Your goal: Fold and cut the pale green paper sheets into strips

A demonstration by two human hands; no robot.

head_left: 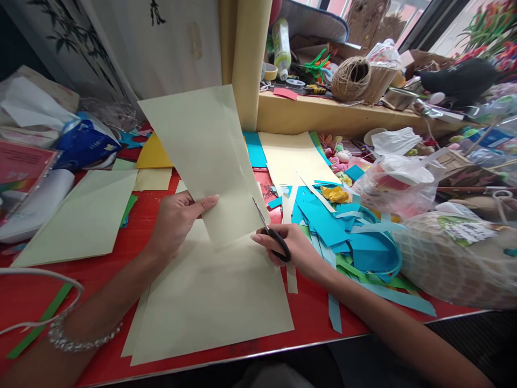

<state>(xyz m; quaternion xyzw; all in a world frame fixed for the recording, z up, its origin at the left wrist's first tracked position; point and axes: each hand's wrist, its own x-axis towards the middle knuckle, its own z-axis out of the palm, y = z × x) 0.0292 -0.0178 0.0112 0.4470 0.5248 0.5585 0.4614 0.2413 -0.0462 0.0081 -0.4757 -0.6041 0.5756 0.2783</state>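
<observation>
My left hand (177, 218) pinches the lower left edge of a pale cream sheet of paper (202, 156) and holds it upright above the red table (100, 264). My right hand (291, 248) grips black-handled scissors (271, 230), whose blades point up into the sheet's lower right edge. Under both hands another large cream sheet (210, 302) lies flat on the table.
Blue and green paper scraps (343, 231) pile up right of my right hand. Plastic bags (444, 253) crowd the right side. A cream folded sheet (81, 215) lies left. A wooden shelf (323, 113) behind carries a twine ball (350, 78) and a bottle (281, 47).
</observation>
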